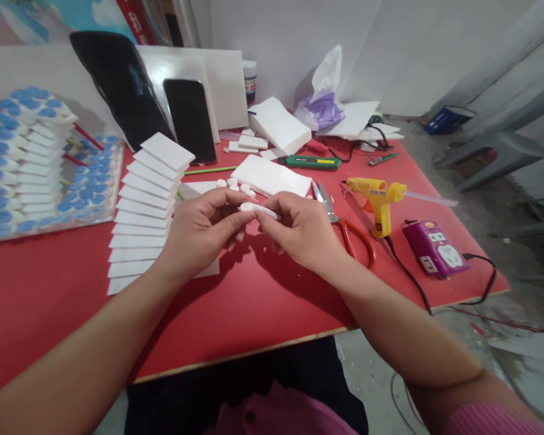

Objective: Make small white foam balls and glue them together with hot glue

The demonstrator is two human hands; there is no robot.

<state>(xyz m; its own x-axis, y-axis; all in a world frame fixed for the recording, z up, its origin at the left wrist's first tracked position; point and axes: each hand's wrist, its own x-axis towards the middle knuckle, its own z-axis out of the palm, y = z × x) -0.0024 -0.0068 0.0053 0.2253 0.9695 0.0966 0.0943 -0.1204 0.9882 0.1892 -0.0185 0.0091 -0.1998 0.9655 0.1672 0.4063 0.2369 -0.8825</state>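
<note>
No legible txt, nos. or brands

Red table (263, 308): black smartphone (190, 121) propped upright at back, bigger black-screened device (118, 84) just left of it. Purple-and-white tissue pack (329, 113) back center, green utility knife (312, 162) in front. Yellow glue gun (381, 202) on right, clear stick in its rear; purple power socket block (435, 249) beside it, cable plugged in. Blue tub (448, 120) on floor, near gray stool (510, 151).

Red table (254, 320): full of things
Left: white steps (140, 226)
Middle: scissors (332, 215), green cutter (312, 162)
Right: yellow glue gun (381, 202), purple plug box (435, 248)
</note>
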